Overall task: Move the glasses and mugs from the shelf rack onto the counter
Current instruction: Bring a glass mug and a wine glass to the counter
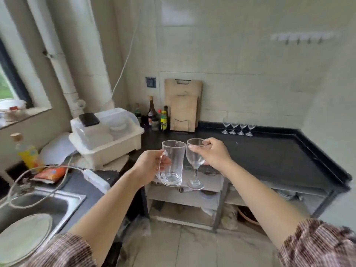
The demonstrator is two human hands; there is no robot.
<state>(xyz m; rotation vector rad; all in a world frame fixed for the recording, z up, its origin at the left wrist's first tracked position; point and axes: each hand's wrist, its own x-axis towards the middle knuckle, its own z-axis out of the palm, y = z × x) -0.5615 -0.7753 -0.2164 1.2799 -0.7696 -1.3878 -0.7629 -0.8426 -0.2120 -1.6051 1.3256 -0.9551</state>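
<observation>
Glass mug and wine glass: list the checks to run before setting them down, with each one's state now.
1. Grip of the left hand on the glass mug, by its handle: ok.
2. Hold of the right hand round the bowl of the wine glass: ok.
3. Both vessels upright: ok.
4. Their rims apart from each other: cannot tell.
5. Bare black counter ahead: ok.
6. Room in front of the four wine glasses at the back: ok.

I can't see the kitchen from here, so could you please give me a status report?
Left hand grips glass mug by handle. Right hand holds wine glass by bowl. Both aloft before counter; nothing in the way.
</observation>
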